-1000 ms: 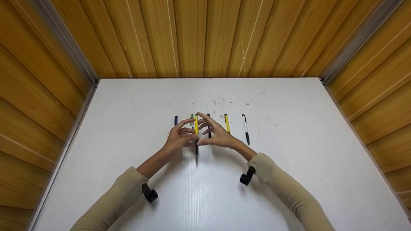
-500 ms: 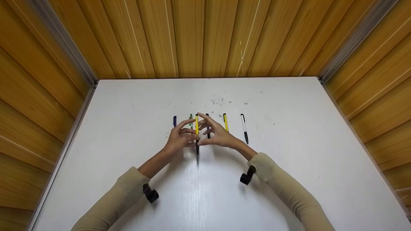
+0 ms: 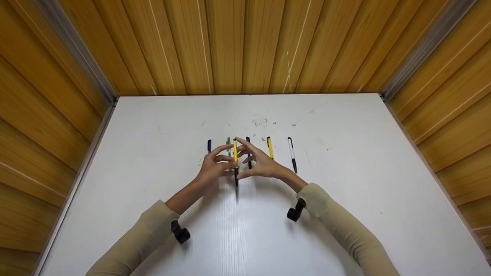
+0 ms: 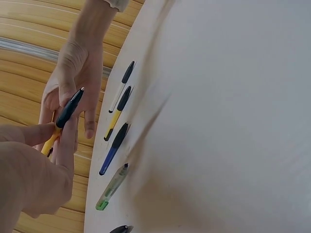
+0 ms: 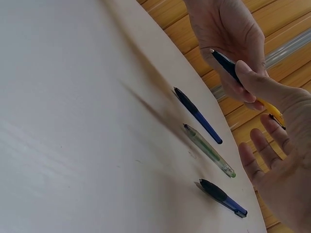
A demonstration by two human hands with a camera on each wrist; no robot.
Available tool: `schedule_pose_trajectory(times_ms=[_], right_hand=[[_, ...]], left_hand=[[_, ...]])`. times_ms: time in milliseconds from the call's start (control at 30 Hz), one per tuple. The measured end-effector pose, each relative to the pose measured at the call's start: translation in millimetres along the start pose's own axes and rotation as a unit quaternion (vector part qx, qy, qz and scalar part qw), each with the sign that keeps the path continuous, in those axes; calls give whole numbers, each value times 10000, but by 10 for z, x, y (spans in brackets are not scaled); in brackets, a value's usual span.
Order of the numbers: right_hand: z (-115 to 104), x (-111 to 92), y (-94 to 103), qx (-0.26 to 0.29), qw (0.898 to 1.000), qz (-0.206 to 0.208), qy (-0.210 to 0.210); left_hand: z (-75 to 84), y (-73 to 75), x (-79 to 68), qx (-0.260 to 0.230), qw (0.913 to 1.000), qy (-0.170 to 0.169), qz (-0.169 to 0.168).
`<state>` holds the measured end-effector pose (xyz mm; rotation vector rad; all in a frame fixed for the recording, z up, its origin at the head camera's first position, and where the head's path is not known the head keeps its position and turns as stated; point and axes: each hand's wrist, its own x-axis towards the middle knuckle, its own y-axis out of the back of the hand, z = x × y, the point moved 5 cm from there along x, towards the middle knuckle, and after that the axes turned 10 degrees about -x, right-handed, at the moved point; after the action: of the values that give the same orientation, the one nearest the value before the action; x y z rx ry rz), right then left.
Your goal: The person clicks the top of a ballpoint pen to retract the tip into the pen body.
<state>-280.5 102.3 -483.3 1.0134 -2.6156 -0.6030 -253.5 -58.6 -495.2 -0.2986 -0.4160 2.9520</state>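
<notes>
A yellow pen with a black grip (image 3: 235,151) is held above the white table, its writing end toward the person. My left hand (image 3: 215,166) pinches it near the middle between thumb and fingers. From the other side my right hand (image 3: 265,164) spans the pen, index fingertip at the far end and thumb at the black grip. In the right wrist view that thumb (image 5: 257,82) lies against the grip (image 5: 226,64), while the other right fingers are spread apart. The left wrist view shows the pen's black front part (image 4: 70,108) tilted up between both hands.
Behind the hands several pens lie in a row on the white table (image 3: 326,214): a dark blue one (image 3: 209,145), a green one (image 5: 209,149), a blue one (image 4: 113,149), a yellow one (image 3: 270,144) and a white-and-black one (image 3: 292,153). Wood-look panels (image 3: 226,46) enclose the table.
My right thumb has moved slightly down along the pen's black grip toward the tip. Otherwise both hands and the pen stay nearly in place; the head view shifts a little.
</notes>
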Motion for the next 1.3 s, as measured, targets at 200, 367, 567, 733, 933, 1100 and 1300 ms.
schedule_pose_trajectory(times_ms=[200,367,567,733,933,1100,1300], right_hand=[[-107,-33,-4,-133,9999,-5,59],[101,13,-42,-257,9997,2,45],[159,12,-39,-385,9992,5,84],[148,1,-39,-474,9989,-15,61],[148,-16,-22,-509,9987,93,-22],[150,-17,-6,-504,9982,320,59],[151,-17,-21,-362,9980,476,194]], left_hand=[[-5,7,-2,50,10000,-58,21],[-3,28,-6,73,9999,-56,71],[-5,53,-7,134,9998,-60,104],[-14,56,-10,100,9998,-83,138],[-18,26,-13,31,10000,-67,67],[-31,6,-3,-154,9998,45,84],[-29,12,4,-203,9995,95,227]])
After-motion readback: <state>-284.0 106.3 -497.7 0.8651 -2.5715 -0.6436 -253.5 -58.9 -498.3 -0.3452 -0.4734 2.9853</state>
